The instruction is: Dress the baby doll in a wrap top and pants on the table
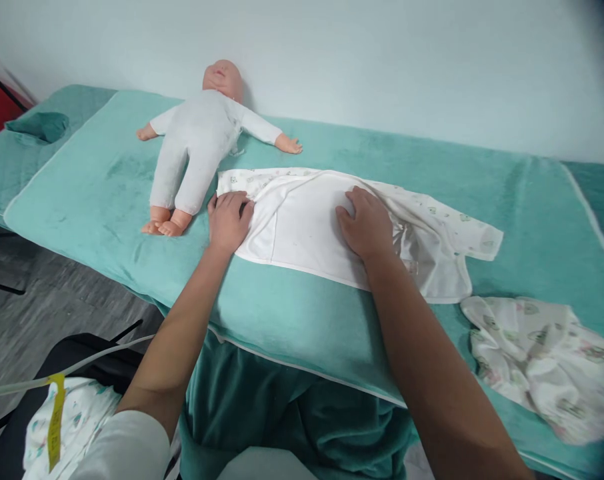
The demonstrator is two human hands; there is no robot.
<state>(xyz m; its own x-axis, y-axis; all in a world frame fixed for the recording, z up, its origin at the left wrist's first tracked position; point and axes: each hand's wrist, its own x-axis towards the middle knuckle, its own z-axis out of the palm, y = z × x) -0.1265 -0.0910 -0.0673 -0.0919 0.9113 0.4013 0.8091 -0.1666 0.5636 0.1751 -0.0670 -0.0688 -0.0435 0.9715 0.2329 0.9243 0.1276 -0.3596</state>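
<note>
Baby shirt (309, 223) looks light, limp, crease-prone, best held by its 2 sleeves (475, 230); right hand (366, 223) rests unclenched on it, left hand's (229, 221) grip unclear.

Left hand (228, 220) and right hand (366, 223) rest on a spread white garment (307, 223). A doll (197, 137) lies near it
</note>
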